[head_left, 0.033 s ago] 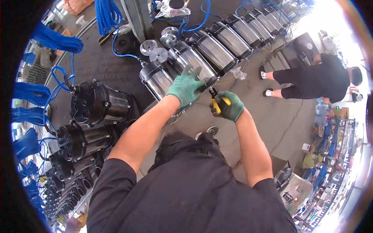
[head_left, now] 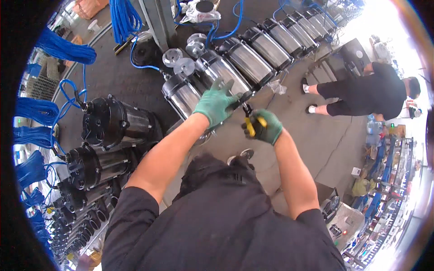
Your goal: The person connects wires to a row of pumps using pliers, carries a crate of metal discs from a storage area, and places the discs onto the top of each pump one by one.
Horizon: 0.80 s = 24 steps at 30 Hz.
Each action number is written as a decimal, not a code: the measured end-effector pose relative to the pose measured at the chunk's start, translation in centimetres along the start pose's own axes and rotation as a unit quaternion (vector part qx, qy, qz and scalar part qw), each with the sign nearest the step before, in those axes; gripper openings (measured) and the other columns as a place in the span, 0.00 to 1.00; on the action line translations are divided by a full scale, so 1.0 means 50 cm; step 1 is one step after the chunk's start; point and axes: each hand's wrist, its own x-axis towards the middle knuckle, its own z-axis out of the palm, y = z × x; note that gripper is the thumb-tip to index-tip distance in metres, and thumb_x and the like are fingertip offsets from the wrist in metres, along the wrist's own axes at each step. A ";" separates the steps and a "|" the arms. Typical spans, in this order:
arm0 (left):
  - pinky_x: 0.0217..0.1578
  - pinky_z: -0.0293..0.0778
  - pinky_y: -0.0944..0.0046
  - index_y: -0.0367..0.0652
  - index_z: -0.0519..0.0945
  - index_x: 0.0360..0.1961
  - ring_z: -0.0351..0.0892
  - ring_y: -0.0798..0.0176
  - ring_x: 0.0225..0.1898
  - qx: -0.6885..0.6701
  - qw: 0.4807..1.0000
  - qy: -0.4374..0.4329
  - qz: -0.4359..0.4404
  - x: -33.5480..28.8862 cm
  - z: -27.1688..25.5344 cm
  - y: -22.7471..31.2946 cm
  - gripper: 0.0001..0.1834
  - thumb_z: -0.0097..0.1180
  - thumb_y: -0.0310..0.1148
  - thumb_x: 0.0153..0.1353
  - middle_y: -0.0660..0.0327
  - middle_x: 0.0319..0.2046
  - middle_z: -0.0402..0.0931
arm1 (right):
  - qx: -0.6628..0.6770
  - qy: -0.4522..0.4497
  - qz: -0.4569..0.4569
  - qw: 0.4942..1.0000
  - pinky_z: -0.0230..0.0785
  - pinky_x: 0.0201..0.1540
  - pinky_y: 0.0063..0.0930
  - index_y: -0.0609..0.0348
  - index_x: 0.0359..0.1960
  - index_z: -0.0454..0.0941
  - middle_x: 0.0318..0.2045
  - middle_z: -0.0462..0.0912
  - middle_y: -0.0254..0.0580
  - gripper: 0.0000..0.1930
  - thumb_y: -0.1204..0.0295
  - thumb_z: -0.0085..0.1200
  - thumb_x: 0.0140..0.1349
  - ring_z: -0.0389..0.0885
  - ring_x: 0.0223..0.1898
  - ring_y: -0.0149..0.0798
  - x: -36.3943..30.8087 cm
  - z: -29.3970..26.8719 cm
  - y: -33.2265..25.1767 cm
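My left hand [head_left: 216, 103], in a green glove, rests with fingers spread against the near end of a shiny metal cylinder with black end caps [head_left: 222, 71], which looks like a pump. In my gloved right hand [head_left: 267, 126] are pliers with yellow handles [head_left: 250, 127]. Their dark jaws point up at the black rim by my left fingertips; what they grip there is too small to make out. Left of it lies a similar cylinder [head_left: 182, 95], its lower end partly covered by my left hand. Clear round discs [head_left: 184, 66] sit at the cylinders' far ends.
More metal cylinders [head_left: 267, 45] run in a row to the upper right. Larger black-capped ones [head_left: 118, 121] stand along the left, beneath coiled blue cables [head_left: 68, 47]. A grey post [head_left: 157, 22] rises behind the bench. Another person [head_left: 361, 90] stands at the right near a shelf.
My right hand has shifted slightly to the left, and the pliers have turned a little with it. My left hand stays in place.
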 end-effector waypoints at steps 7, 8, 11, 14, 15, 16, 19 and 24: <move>0.68 0.66 0.43 0.64 0.76 0.65 0.55 0.32 0.72 -0.019 1.000 -0.014 -0.009 0.010 -0.014 0.003 0.36 0.69 0.40 0.52 0.52 0.72 0.60 | -0.294 0.214 -0.224 0.904 0.80 0.31 0.48 0.66 0.45 0.74 0.35 0.82 0.54 0.20 0.58 0.50 0.69 0.83 0.26 0.50 0.080 0.028 0.147; 0.66 0.68 0.43 0.65 0.77 0.64 0.55 0.34 0.72 -0.016 1.000 -0.012 -0.013 0.011 -0.016 0.000 0.35 0.68 0.39 0.52 0.53 0.72 0.60 | -0.221 0.164 -0.162 0.948 0.80 0.32 0.50 0.65 0.44 0.74 0.35 0.82 0.55 0.18 0.58 0.50 0.68 0.82 0.28 0.51 0.070 0.022 0.110; 0.62 0.73 0.43 0.67 0.78 0.63 0.56 0.37 0.72 -0.011 1.000 -0.008 -0.022 -0.001 -0.018 0.003 0.33 0.67 0.37 0.53 0.55 0.73 0.59 | -0.078 0.044 -0.005 0.996 0.77 0.40 0.59 0.59 0.41 0.75 0.35 0.82 0.55 0.13 0.61 0.50 0.67 0.82 0.33 0.57 -0.003 0.030 0.008; 0.62 0.72 0.44 0.66 0.78 0.63 0.55 0.37 0.72 -0.002 1.000 0.003 -0.015 0.003 -0.005 -0.001 0.33 0.67 0.37 0.53 0.55 0.73 0.59 | -0.101 0.062 -0.028 0.993 0.77 0.38 0.60 0.57 0.42 0.75 0.35 0.82 0.55 0.13 0.61 0.50 0.68 0.82 0.34 0.57 -0.007 0.036 0.017; 0.63 0.72 0.45 0.66 0.78 0.63 0.56 0.37 0.72 -0.003 1.000 0.001 -0.013 0.006 -0.007 -0.001 0.33 0.67 0.37 0.53 0.55 0.73 0.59 | -0.100 0.085 -0.046 0.990 0.74 0.39 0.54 0.58 0.36 0.74 0.32 0.80 0.54 0.15 0.58 0.50 0.65 0.80 0.33 0.53 -0.015 0.062 0.026; 0.63 0.72 0.45 0.66 0.78 0.63 0.56 0.37 0.72 -0.005 1.000 -0.001 -0.011 0.008 -0.009 0.000 0.33 0.67 0.37 0.53 0.55 0.73 0.59 | -0.106 0.082 -0.055 0.989 0.75 0.39 0.55 0.59 0.37 0.74 0.33 0.80 0.55 0.15 0.58 0.50 0.66 0.81 0.34 0.54 -0.014 0.059 0.027; 0.64 0.70 0.45 0.66 0.78 0.63 0.56 0.36 0.72 -0.007 1.000 -0.018 -0.017 0.014 -0.019 0.006 0.33 0.68 0.38 0.53 0.54 0.73 0.60 | -0.114 0.095 -0.072 0.986 0.78 0.41 0.60 0.61 0.38 0.74 0.35 0.81 0.58 0.15 0.60 0.50 0.67 0.82 0.36 0.58 -0.019 0.060 0.035; 0.68 0.64 0.39 0.66 0.74 0.67 0.53 0.32 0.72 0.002 0.999 -0.033 -0.010 0.015 -0.017 0.005 0.37 0.69 0.43 0.52 0.53 0.74 0.58 | -0.116 0.108 -0.051 0.986 0.83 0.42 0.60 0.67 0.51 0.71 0.42 0.82 0.61 0.19 0.62 0.50 0.70 0.84 0.38 0.63 -0.020 0.016 0.087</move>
